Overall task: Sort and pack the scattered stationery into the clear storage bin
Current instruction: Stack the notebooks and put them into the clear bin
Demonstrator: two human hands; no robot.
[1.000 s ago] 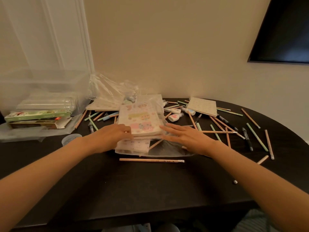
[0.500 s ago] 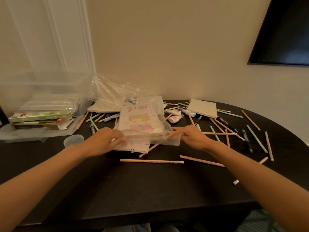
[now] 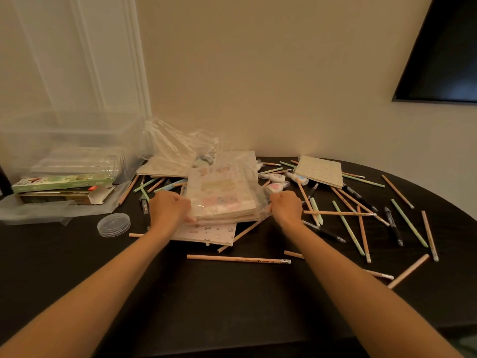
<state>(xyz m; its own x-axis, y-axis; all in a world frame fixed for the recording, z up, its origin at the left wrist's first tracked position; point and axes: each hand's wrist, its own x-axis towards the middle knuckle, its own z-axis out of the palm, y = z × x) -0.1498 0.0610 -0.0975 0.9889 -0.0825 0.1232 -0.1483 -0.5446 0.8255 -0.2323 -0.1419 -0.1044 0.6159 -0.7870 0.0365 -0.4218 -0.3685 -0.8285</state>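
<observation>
While both hands curl round the edges of a clear sleeve [image 3: 251, 182] at the middle of the table [image 3: 232, 306], the sorting looks to be in its early part. The left hand [image 3: 169, 210] pinches the sleeve at its near left edge. The right hand [image 3: 286, 206] grips it at the right edge, with the fingers tucked under on both sides. Between them sits the stack of pastel notebooks [image 3: 222, 195], partly inside the sleeve and touching both hands. Whether it is going in or coming out cannot be told. Under the stack lies a flat printed pad [image 3: 206, 232], and a long pencil [image 3: 238, 259] lies just in front of that.

Farther out, most of the stationery is unsorted. Coloured pencils [image 3: 348, 227] and black pens [image 3: 392, 223] are strewn over the right half of the table. Correction tapes [image 3: 275, 178] sit behind the stack, and another notebook [image 3: 320, 170] rests near the wall. A round clear lid [image 3: 113, 224] lies near the left hand. The clear storage bin [image 3: 77, 130] stands well to the left, with a clear jar [image 3: 80, 164] and a green box [image 3: 62, 182] seemingly inside it, though its blurred walls leave that uncertain. Little appears to be packed. The notebooks, pens and pencils are all yet to be gathered and carried left to the bin.
</observation>
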